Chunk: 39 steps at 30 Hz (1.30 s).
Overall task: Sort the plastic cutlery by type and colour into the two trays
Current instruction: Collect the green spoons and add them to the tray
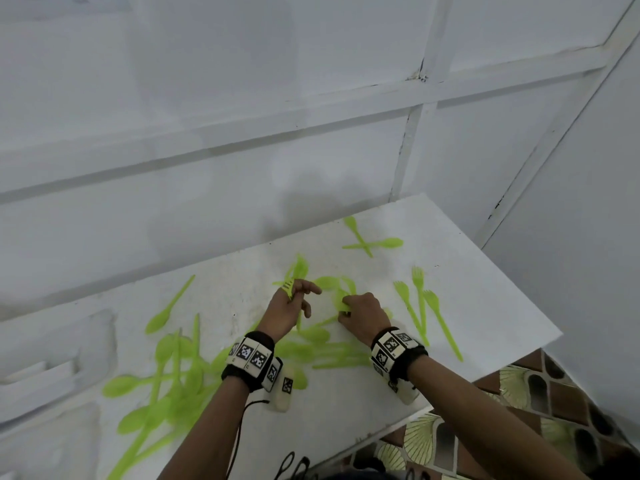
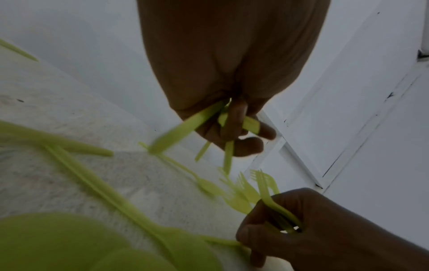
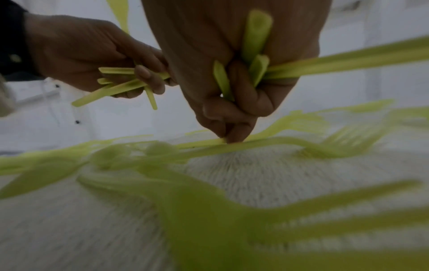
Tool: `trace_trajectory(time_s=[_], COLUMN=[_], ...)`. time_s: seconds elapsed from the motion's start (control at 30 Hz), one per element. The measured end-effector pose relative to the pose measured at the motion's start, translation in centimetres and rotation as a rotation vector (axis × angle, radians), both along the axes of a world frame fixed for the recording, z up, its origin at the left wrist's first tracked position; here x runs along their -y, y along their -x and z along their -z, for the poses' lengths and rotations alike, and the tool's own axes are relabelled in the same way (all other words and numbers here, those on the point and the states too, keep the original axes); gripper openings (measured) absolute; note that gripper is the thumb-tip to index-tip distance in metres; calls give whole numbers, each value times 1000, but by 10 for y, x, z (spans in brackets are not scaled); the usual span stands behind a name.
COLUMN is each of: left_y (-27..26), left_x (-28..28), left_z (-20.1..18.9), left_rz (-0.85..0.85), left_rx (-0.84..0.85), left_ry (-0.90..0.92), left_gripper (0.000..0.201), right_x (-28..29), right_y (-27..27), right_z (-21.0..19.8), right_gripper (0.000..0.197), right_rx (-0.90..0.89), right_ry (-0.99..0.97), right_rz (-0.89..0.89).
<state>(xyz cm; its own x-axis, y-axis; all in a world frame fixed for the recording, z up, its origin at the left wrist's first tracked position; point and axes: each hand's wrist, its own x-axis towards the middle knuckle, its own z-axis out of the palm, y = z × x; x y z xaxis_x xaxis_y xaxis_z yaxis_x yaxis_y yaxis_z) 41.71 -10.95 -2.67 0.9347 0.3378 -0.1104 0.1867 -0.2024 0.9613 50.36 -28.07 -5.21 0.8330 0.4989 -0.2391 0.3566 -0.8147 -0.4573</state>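
1. While the white desk (image 1: pixel 467 282) stretches from lower left to upper right against a white panelled wall (image 1: pixel 242 98), a heap of lime-green spoons (image 1: pixel 166 386) lies tangled at its left end; one lone spoon (image 1: pixel 168 306) rests apart, just beyond the heap; pale moulded shapes at the far left edge may be trays, though I cannot tell.
2. The left hand (image 1: pixel 289 308) hovers over the middle of the desk with its fingers curled round a small bundle of green forks (image 2: pixel 173 132); tines poke out past the knuckles in the head view.
3. The right hand (image 1: pixel 363 315) sits just beside the left, apart from it; its curled fingers clutch several green handles (image 3: pixel 255 42), and its fingertips (image 3: pixel 232 135) pinch one more handle lying on the desk.
4. Loose green cutlery (image 1: pixel 332 355) lies under and between the wrists.
5. Three forks (image 1: pixel 420 306) lie near the right hand, tines towards the wall.
6. Two crossed spoons (image 1: pixel 367 242) lie farther back, near the wall.
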Motion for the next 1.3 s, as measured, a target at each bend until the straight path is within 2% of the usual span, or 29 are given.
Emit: trace_trajectory(time_s=[0.07,0.13,0.3,0.47,0.67,0.87,0.97,1.1,1.17,1.3], left_y=[5,11,14,17,29,30,25,16,12,-1], left_x=[-5,-10,-17,-16,-16,-14,-7,4,8,15], left_z=[0,1,1,9,18,18,17,16,15,12], left_rz=[10,-22,-42,14,7,41,33,-7,17,134], left_rx=[-16,-9,-19,-50,-100,-108,-113,-125,-178,-300], left_ry=[-18,-16,43,-23,33,2,-82,-331,-457,-543], left_gripper=[35,32,42,46,46,47,50,22,31,57], right_x=[-3,-6,-13,-10,13,25,26,27,27,25], right_y=[4,8,12,3,-20,-31,-31,-28,-25,-22], right_z=[2,3,2,-8,-11,-12,-13,-19,-22,-28], right_gripper=[26,36,47,41,55,44,45,42,43,43], right_rx=[12,18,52,64,78,181,227,309,334,363], right_ry=[10,23,47,53,253,347,369,353,325,250], right_rz=[-1,47,125,184,-163,-344,-429,-473,-469,-436])
